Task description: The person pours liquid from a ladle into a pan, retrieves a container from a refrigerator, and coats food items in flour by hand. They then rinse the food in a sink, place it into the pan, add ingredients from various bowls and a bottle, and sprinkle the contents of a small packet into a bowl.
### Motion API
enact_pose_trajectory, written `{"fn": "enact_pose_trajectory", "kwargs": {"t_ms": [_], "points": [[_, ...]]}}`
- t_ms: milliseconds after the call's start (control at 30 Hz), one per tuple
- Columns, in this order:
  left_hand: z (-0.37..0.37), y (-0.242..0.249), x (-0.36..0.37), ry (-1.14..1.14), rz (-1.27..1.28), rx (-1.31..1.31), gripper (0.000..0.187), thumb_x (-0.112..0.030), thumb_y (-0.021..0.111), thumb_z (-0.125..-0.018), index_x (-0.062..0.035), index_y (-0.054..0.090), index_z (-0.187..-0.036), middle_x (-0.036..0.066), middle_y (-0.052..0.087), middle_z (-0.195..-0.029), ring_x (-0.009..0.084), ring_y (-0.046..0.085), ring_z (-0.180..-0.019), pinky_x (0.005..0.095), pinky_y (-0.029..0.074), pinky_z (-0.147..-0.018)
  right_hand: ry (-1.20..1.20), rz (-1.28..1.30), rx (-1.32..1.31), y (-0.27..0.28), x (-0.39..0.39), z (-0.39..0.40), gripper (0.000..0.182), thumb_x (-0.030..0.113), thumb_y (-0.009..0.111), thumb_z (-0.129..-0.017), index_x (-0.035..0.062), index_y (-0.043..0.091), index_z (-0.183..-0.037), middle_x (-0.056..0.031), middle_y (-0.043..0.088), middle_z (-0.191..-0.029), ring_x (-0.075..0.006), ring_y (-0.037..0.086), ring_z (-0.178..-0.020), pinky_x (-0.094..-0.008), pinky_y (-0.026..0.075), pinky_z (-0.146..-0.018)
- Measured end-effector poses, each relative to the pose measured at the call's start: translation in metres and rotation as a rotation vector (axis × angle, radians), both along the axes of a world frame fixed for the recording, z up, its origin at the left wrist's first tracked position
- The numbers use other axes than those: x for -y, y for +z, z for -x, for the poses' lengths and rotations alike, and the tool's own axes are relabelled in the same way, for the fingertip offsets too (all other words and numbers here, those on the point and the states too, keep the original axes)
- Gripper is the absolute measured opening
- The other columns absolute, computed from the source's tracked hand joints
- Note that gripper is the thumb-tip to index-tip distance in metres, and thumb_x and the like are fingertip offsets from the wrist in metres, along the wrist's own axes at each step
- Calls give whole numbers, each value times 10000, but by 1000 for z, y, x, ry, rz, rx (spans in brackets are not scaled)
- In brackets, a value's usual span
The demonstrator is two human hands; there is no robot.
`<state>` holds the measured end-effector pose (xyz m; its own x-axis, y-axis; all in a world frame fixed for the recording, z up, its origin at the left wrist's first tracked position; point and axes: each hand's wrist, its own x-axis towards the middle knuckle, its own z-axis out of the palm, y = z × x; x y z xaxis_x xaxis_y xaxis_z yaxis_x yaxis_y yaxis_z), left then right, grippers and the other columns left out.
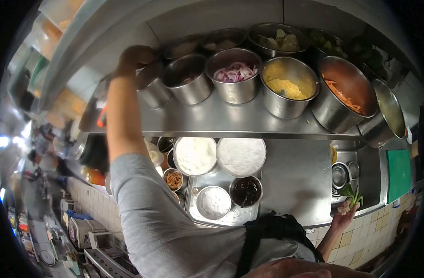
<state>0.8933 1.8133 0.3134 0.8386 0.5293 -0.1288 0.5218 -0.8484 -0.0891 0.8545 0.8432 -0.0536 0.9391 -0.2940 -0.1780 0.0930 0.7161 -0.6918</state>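
My left hand (139, 56) is bent over the rim of the leftmost steel pot (156, 91) on the shelf. Its fingers are curled and dark, and whatever they hold inside is hidden. Low on the right, beside the sink (367, 173), my right hand (345, 214) grips a small bunch of leafy greens (352, 194), with green leaves upward and a pale, pinkish lower part in the fingers. Next to the leftmost pot stand a pot with little visible in it (193, 92) and a pot of sliced red onion (237, 72).
Further right on the steel shelf (212, 118) are pots of yellow mince (291, 90) and carrot strips (341, 95); more pots stand behind. Below, a tray holds bowls of white powder (242, 156) and dark sauce (246, 191). A green board (398, 176) lies beyond the sink.
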Motion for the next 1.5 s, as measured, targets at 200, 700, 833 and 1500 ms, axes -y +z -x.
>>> {"fn": "enact_pose_trajectory", "kwargs": {"t_ms": [200, 700, 833, 1500], "points": [[4, 26, 84, 5, -103, -72, 307, -245, 587, -878, -98, 718, -1113, 148, 715, -1089, 266, 687, -1013, 398, 546, -832, 115, -92, 90, -1, -29, 0, 388, 235, 578, -1001, 21, 515, -1318, -149, 639, -1215, -229, 684, -965, -324, 613, -792], [47, 43, 51, -77, 765, 603, 373, -127, 685, -909, 5, 629, -1253, 111, 709, -992, 183, 678, -898, 300, 548, -834, 318, -109, 137, -11, -29, -14, 372, 268, 468, -1047, 71, 502, -1360, -149, 643, -1239, -244, 689, -1031, -348, 627, -802], [105, 46, 98, -184, 864, 1062, 454, -100, 693, -905, 48, 556, -1312, 142, 677, -1115, 223, 670, -1000, 328, 557, -908, 410, -242, 57, -5, -32, -12, 366, 264, 470, -1045, 45, 523, -1334, -147, 616, -1259, -248, 659, -1043, -348, 597, -858], [606, -255, 679, 1128, 1077, 1935, 364, -228, 682, -942, -81, 578, -1259, 40, 666, -1098, 135, 650, -901, 237, 556, -789, 1407, 48, -98, 31, -153, -45, 391, 219, 528, -1016, 184, 490, -1403, -52, 610, -1273, -190, 643, -1004, -367, 589, -693]]}}
